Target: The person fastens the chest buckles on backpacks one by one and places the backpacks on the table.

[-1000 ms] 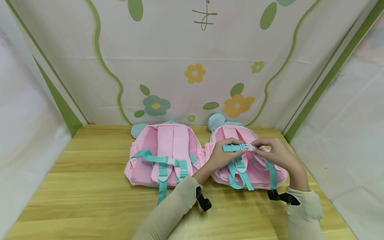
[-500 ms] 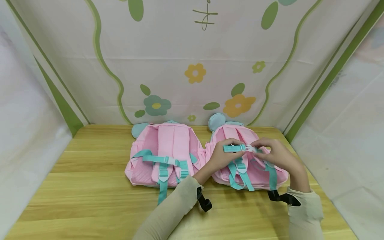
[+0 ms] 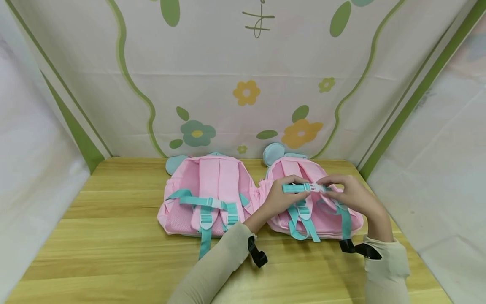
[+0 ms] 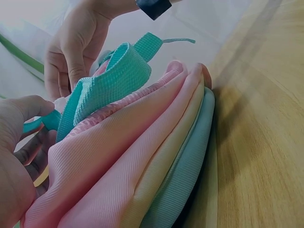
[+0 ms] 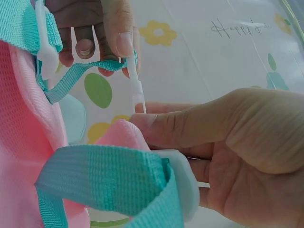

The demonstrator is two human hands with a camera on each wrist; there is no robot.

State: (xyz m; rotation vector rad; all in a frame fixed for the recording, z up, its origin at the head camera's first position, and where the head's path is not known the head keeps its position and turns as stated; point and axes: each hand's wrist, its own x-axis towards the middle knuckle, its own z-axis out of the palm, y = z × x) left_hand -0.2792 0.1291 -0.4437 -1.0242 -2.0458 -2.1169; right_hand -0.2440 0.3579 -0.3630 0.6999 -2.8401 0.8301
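Two pink backpacks lie side by side with their strap sides up. Over the right backpack (image 3: pixel 282 221), both hands hold a white side-release buckle (image 3: pixel 314 187) on a teal strap (image 3: pixel 294 188). My left hand (image 3: pixel 279 197) pinches the strap and the buckle's left end. My right hand (image 3: pixel 351 194) pinches the right end between thumb and fingers. In the right wrist view the buckle (image 5: pixel 136 85) spans the two thumbs as one continuous piece. On the left backpack (image 3: pixel 182 219), a white buckle (image 3: pixel 215 204) joins a teal strap across the shoulder straps.
The wooden table (image 3: pixel 106 236) runs up to a flower-printed cloth (image 3: pixel 209 55) behind the backpacks. Loose teal strap ends (image 3: pixel 205 245) hang toward the front. Blue round ears (image 3: pixel 274 154) stick out at the backpacks' tops. Black wrist bands (image 3: pixel 258 253) hang by the sleeves.
Hands, buckle and backpacks stay almost where they were. My right fingers have shifted slightly, and some teal strap shows beside the buckle's right end, where a pale part showed a second ago.
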